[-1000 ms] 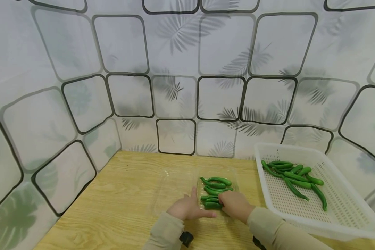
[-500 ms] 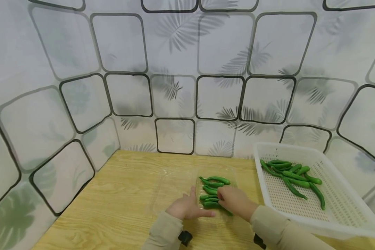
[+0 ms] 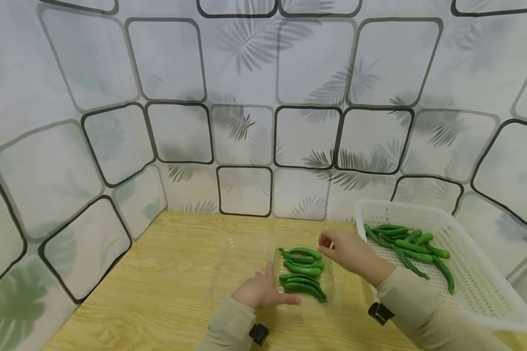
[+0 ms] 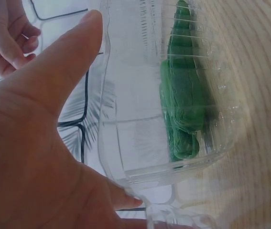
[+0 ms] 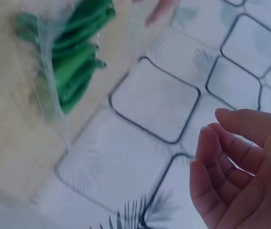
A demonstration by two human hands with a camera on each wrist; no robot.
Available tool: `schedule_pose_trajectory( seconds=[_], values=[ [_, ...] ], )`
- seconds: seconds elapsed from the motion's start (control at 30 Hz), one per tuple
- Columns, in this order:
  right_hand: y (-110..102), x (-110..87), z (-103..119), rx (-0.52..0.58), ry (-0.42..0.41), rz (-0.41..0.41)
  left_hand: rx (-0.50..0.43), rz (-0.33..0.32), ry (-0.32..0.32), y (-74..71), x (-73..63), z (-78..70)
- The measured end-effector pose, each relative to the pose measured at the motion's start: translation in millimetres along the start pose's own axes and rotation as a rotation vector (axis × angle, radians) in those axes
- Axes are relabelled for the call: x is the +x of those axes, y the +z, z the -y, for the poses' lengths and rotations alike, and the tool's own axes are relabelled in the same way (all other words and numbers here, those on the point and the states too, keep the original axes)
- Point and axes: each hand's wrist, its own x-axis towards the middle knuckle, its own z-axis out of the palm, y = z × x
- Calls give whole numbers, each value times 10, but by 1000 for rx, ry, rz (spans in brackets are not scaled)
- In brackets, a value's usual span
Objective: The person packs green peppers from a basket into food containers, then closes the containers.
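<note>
Several green peppers lie side by side in the right half of a clear plastic clamshell box. Its lid is folded out flat to the left. My left hand rests at the box's near left corner, thumb and index finger spread along its sides. The left wrist view shows the thumb at the rim and the peppers through the clear wall. Raised above the box's far right side, my right hand has loosely bent fingers. In the right wrist view nothing sits between those fingertips.
A white perforated plastic basket stands on the right, holding more green peppers towards its far left. The wooden table meets a patterned curtain at the back and left.
My right hand has let go of the peppers in the box and lifted up and to the right, uncovering the front ones. The left hand keeps its place at the box.
</note>
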Motion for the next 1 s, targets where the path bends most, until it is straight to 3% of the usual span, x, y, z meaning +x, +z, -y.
schedule_pose_trajectory(
  seconds=[0.23,0.37,0.5,0.77,1.0],
  values=[
    [-454,7,-320,-5,47,-75,-15,1,10,14,-27,23],
    [-606,-20,-579,-27,80,-117,-18,1,15,14,-26,34],
    [-699,-61,-892,-54,133,-99,-16,3,16,14,-20,42],
    [-668,-106,-1547,-120,207,-50,-24,10,18,12,-15,44],
    [-479,-226,-1994,-182,198,57,-44,16,11,22,-36,17]
  ],
)
